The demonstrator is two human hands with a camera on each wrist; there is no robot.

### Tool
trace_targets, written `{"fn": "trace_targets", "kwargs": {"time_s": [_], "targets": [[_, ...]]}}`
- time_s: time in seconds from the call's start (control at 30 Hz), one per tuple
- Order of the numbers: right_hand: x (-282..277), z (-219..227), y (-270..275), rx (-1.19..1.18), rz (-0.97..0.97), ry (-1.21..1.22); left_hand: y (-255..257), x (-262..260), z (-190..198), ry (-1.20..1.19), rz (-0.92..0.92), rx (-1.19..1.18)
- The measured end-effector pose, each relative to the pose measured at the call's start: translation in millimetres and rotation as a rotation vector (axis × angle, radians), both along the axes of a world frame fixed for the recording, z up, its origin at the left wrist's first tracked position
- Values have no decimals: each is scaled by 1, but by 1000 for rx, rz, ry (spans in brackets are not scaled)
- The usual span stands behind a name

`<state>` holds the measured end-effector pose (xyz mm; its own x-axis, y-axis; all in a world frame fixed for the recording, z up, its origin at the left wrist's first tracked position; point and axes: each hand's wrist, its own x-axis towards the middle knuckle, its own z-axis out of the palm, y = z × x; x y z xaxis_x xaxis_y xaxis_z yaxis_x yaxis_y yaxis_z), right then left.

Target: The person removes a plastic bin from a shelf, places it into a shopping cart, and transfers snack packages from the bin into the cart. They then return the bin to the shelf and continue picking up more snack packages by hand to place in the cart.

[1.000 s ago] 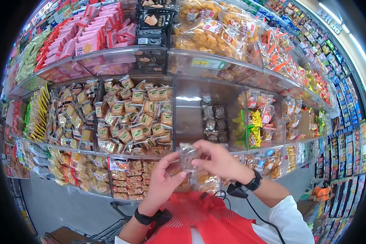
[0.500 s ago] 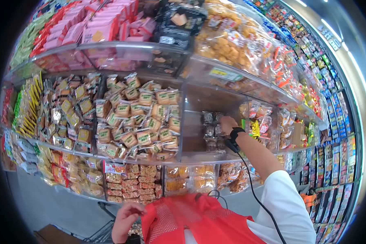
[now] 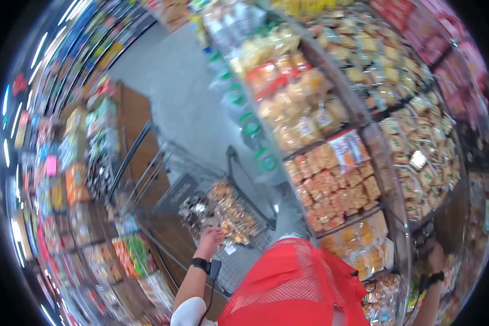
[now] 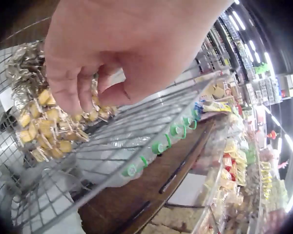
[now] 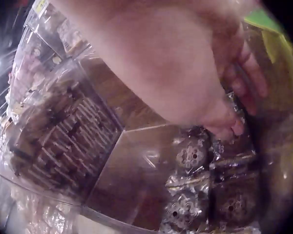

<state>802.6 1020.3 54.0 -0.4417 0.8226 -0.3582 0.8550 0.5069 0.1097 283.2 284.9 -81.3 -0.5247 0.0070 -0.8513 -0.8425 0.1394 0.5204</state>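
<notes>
My left hand (image 3: 211,241) hangs over the wire shopping cart (image 3: 175,190), fingers loosely curled, with no item showing between them. Below it lie silvery dark packets (image 4: 27,68) and small tan wrapped biscuits (image 4: 49,124). At the right of the head view, my right hand (image 3: 436,256) reaches down into a clear-walled shelf bin. In the right wrist view, two columns of clear-wrapped dark cakes (image 5: 189,156) with a flower pattern stand in that bin. My thumb and fingers pinch a wrapped dark cake (image 5: 234,105) at the far end of one column; the hand partly hides it.
Bins of wrapped biscuits (image 3: 418,163) and nut bars (image 3: 334,187) line the shelf. Green-capped bottles (image 3: 250,125) stand along its foot. Behind the cart is another snack display (image 3: 92,163). A clear divider (image 5: 107,158) separates the cakes from a neighbouring bin.
Both hands held a wrapped packet a second ago; then they parted, the right reaching into the bin. The head view has swung left onto the cart, and the left hand is now over it.
</notes>
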Motion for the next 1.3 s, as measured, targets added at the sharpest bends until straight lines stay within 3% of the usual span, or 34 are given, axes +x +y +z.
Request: {"fn": "trace_targets", "kwargs": {"time_s": [0.1,0.2,0.27,0.3,0.37,0.43,0.47,0.5,0.53,0.57,0.67,0.77,0.9,1.03,1.1,1.13,1.17,1.3], "targets": [[23,-4,20,-269,64,-11,-59,43,-53,-128,127,43],[23,19,20,-260,-118,163,-115,57,-125,-231,255,168],[-18,62,6,-252,-295,329,-142,62,-178,-291,357,227],[-52,83,-9,-295,-384,424,-131,45,-170,-152,353,96],[-49,95,-1,-335,-299,708,-102,9,-145,99,310,-221],[-43,101,29,-204,-143,647,-118,-26,-181,478,-252,-887],[-84,117,-8,-210,-153,626,-108,-47,-173,497,-285,-960],[-132,133,-50,-217,-162,606,-118,-62,-190,615,-447,-1089],[-180,150,-93,-224,-171,585,-116,-80,-194,553,-488,-1101],[-199,146,-102,-160,-108,514,-114,-92,-194,480,-532,-1111],[-253,131,-131,-151,29,286,-114,-115,-222,359,-404,-1122],[-273,106,-151,-185,-52,354,-112,-120,-227,244,-412,-1147],[-262,97,-129,-406,-86,294,-119,-119,-228,189,-411,-1116],[-259,92,-143,-323,-91,363,-123,-139,-222,52,-318,-958],[-257,91,-151,-296,-91,390,-145,-152,-246,29,-271,-813],[-254,94,-153,-286,-93,404,-144,-151,-254,-9,-274,-883],[-252,95,-155,-274,-93,417,-120,-154,-232,-50,-276,-951],[-236,103,-165,-245,-99,485,-93,-131,-254,65,-350,-1258]]}}
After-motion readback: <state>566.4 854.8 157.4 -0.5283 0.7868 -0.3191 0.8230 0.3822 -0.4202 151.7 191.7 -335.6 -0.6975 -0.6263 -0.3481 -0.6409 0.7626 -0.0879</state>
